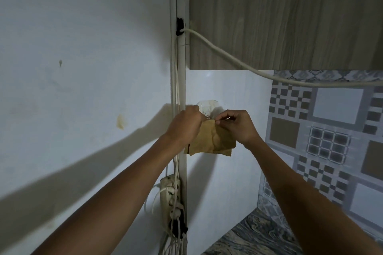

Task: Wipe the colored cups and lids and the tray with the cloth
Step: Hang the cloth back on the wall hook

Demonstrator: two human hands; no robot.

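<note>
Left hand [185,125] and right hand [238,125] grip a mustard-brown fabric cloth [215,141], clear plastic hook [207,107] at its twelve o'clock; cups unseen, progress unclear.

No legible text, label, brand, number or sign anywhere. Nothing printed on the cloth [213,141], nothing readable on the power strip [167,196], bare wood grain on the cabinet [290,16], only geometric patterns on the tiles [331,120].
</note>
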